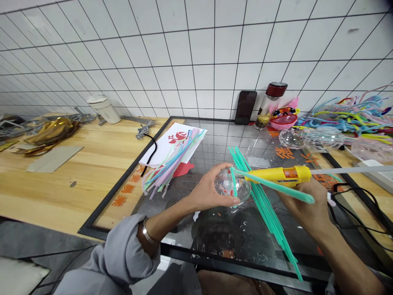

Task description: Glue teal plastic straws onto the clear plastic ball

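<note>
My left hand is wrapped round a clear plastic ball with small red marks on it. A green pipe cleaner runs down the ball's front under my thumb, and its long free end sticks out to the right. In my right hand is a yellow hot glue gun, its nozzle pointing left at the ball. A whitish glue stick juts from the gun's back. Beneath both hands, a bundle of green pipe cleaners lies slantwise on the dark glass tabletop.
Pastel pipe cleaners lie across white paper to the left. At the back stand a phone and a glass bottle. Clear balls and a colourful pipe cleaner pile are at right, near a black cable.
</note>
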Motion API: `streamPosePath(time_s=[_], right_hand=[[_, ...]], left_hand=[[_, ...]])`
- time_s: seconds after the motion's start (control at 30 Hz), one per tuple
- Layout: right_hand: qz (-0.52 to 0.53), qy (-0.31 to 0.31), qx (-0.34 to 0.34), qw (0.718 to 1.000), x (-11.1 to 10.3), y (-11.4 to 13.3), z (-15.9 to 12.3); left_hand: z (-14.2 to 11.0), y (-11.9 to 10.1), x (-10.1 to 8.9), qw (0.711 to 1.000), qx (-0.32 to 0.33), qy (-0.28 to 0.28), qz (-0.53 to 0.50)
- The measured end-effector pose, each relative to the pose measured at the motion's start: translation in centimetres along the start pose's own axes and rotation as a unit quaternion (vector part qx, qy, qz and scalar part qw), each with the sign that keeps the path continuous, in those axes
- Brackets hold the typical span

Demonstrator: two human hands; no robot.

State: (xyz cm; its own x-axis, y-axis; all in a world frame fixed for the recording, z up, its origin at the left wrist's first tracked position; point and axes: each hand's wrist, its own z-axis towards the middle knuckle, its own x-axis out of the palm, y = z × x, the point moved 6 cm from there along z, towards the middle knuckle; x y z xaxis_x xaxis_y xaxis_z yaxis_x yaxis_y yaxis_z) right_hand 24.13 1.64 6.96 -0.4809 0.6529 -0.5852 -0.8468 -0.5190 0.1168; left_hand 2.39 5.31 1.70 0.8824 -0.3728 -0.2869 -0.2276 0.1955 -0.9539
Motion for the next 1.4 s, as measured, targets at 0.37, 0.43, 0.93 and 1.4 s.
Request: streamPosePath(time_s=[0.37, 0.43, 0.93, 1.4], right_hand=[[-0.021, -0.019, -0.039, 0.999, -0.4, 0.6, 0.2], [-0.018, -0.018, -0.057, 0.998, -0.4, 0.8, 0.3], [-0.01, -0.005, -0.04, 0.999, -0.5, 0.7, 0.6], [0.007, 0.007, -0.018, 1.0, -0.4, 0.5, 0.5]], left_hand=[[0.0, 0.1, 0.0, 1.0, 0.005, -0.006, -0.004], [0.0, 0.1, 0.0, 1.0, 0.003, -0.007, -0.003], [0.0, 0.1, 0.1, 1.0, 0.013, 0.002, 0.011], [0.1, -0.1, -0.1, 1.0, 0.013, -0.004, 0.012]])
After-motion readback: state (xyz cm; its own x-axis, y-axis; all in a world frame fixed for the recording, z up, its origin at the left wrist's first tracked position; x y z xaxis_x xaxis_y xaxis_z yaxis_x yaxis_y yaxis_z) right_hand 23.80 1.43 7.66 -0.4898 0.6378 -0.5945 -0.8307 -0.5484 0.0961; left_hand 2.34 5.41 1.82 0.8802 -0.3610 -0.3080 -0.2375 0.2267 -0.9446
